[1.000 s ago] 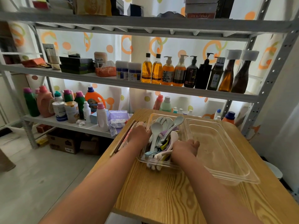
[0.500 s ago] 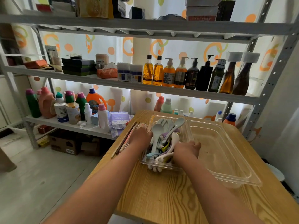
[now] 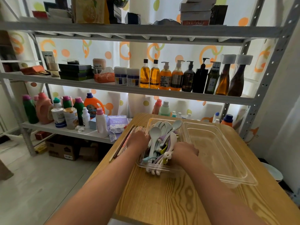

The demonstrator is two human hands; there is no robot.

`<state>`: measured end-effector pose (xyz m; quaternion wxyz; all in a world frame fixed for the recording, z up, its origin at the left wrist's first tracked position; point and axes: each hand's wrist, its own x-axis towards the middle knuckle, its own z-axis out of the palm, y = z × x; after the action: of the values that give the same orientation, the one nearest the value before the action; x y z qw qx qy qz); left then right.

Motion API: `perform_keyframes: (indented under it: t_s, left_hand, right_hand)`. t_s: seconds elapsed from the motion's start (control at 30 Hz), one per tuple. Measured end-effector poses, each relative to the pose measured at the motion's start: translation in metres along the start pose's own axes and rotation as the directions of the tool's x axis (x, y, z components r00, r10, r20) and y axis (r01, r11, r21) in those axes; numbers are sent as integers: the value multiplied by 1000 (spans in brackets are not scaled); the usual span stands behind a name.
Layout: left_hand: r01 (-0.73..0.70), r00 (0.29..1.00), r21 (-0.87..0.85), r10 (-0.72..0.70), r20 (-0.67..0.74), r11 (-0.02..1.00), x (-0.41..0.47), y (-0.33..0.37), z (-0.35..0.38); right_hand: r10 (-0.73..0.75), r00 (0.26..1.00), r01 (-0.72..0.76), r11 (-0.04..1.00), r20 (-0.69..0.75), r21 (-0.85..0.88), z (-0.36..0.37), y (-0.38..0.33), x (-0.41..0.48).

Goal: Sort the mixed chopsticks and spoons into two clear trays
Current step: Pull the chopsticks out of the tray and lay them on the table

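Trays [image 3: 243, 182]: two; spoons [image 3: 155, 132] in one.

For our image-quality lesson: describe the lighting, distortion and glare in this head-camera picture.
Head view: backlit by daylight through the patterned curtain; head view: the wide-angle lens bends the shelf uprights near the edges; head view: faint highlights on the rim of the empty clear tray.

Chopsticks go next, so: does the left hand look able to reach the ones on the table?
Probably yes. The left hand is right beside the chopsticks, with nothing visible between them.
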<state>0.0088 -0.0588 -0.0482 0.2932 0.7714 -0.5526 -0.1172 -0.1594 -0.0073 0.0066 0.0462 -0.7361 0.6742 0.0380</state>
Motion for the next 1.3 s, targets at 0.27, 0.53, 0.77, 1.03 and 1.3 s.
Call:
perform_keyframes:
  t_s: [0.27, 0.53, 0.77, 1.03, 1.3]
  left_hand:
    - [-13, 1000, 21, 13, 2, 1000, -4, 5, -4]
    - [6, 1000, -2, -6, 23, 1000, -7, 4, -7]
    - [16, 1000, -72, -15, 13, 997, -11, 7, -9]
    - [25, 998, -125, -17, 68, 992, -13, 7, -14]
    - [22, 998, -71, -17, 63, 997, -13, 7, -21]
  right_hand:
    - [-108, 992, 110, 994, -62, 23, -31, -1, -16]
    - [-94, 942, 159, 970, -322, 183, -56, -1, -30]
    - [-24, 780, 278, 908, -625, 313, -62, -4, -33]
    - [-67, 487, 616, 734, -871, 288, -63, -9, -26]
    - [-143, 370, 761, 614, -918, 211, -60, -19, -26]
